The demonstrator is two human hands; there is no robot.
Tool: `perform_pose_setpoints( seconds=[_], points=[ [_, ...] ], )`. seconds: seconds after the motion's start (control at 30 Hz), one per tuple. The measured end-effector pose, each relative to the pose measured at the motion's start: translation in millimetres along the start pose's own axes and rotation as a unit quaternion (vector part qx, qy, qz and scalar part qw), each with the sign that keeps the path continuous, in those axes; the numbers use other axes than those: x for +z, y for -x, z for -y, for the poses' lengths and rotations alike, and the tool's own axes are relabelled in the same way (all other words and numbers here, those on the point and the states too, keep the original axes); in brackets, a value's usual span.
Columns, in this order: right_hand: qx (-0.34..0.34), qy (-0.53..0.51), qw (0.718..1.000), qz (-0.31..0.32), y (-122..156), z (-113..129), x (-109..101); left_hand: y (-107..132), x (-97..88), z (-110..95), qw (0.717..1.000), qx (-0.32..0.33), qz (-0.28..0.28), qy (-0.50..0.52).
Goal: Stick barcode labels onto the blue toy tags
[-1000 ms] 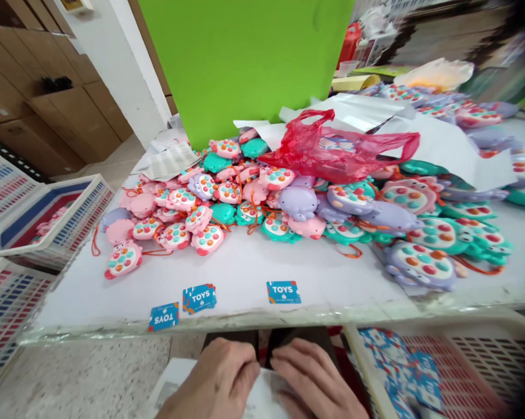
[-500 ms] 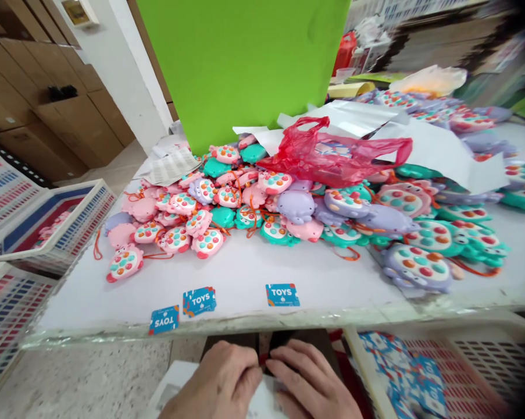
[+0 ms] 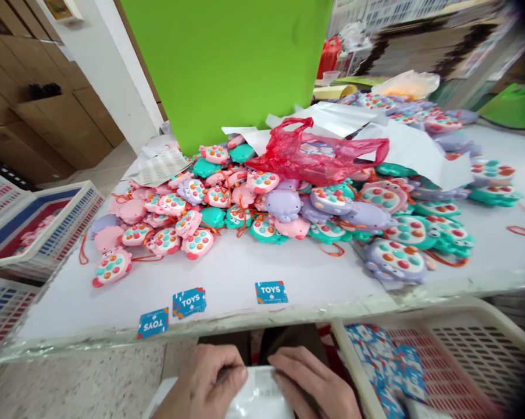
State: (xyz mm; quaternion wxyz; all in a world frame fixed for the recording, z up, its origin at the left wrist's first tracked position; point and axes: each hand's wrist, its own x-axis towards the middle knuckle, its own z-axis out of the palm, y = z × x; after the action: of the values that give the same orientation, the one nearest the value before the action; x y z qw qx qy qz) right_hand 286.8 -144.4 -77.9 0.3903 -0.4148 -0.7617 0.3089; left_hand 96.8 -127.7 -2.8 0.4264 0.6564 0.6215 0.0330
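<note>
Below the table's front edge, my left hand [image 3: 207, 381] and my right hand [image 3: 311, 384] both pinch the top edge of a clear plastic bag [image 3: 260, 393] held in my lap. The fingers of each hand are curled closed on the bag. What is inside the bag is hidden. On the white table [image 3: 245, 273] above lies a heap of pink, teal and purple push-button toys [image 3: 284, 203] with orange cords. Blue "TOYS" cards [image 3: 271, 291] lie near the table's front edge, closest to my hands.
A red plastic bag [image 3: 314, 157] and white paper sheets lie on the toy heap, with a green board [image 3: 227, 64] behind. A basket [image 3: 423, 361] with blue cards stands at the lower right. Stacked baskets [image 3: 31, 227] sit on the left. Cardboard boxes fill the far left.
My hands have moved slightly apart along the bag's top edge, and more of the clear bag shows between them. The view has shifted a little to the right.
</note>
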Motion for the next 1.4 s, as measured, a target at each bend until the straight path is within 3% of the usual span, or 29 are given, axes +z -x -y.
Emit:
perform_pose_setpoints(
  seconds=[0.1, 0.2, 0.37, 0.53, 0.6, 0.7, 0.87, 0.93, 1.03, 1.13, 1.4],
  points=[
    [-0.078, 0.090, 0.992, -0.028, 2, -5, -1, -1, 1.8, 1, 1.000, 0.006, -0.007, 0.004],
    [-0.113, 0.132, 0.984, -0.031, 5, -9, 1, -4, 3.9, 4, 0.999, 0.021, -0.026, -0.002],
    [-0.011, 0.011, 0.998, -0.059, 5, -8, 0, -4, 9.4, 13, 0.992, 0.109, -0.040, -0.047],
    [0.070, -0.095, 0.993, -0.006, 0, -3, -3, 0, 14.6, 22, 0.968, 0.201, -0.087, -0.122],
    [0.086, -0.103, 0.991, 0.007, -2, -1, -3, 1, 15.2, 22, 0.974, 0.186, -0.078, -0.101],
    [0.108, -0.103, 0.988, 0.037, -7, 3, -3, 0, 12.3, 18, 0.993, 0.110, -0.037, -0.023],
    [0.099, -0.132, 0.986, -0.002, -10, 4, -3, -3, 2.2, 9, 0.999, 0.012, -0.008, 0.045],
    [0.142, -0.161, 0.977, -0.002, -10, 2, -2, -3, -1.0, 6, 0.998, -0.002, -0.013, 0.054],
    [0.241, -0.236, 0.941, 0.026, -10, 0, 0, -5, -3.5, 4, 0.996, -0.012, -0.014, 0.083],
    [0.289, -0.275, 0.916, 0.044, -12, 0, 1, -6, -3.5, 5, 0.992, -0.008, 0.011, 0.129],
    [0.288, -0.196, 0.935, 0.069, -11, 11, 0, -2, -5.0, 2, 0.997, -0.017, 0.003, 0.081]
  ],
)
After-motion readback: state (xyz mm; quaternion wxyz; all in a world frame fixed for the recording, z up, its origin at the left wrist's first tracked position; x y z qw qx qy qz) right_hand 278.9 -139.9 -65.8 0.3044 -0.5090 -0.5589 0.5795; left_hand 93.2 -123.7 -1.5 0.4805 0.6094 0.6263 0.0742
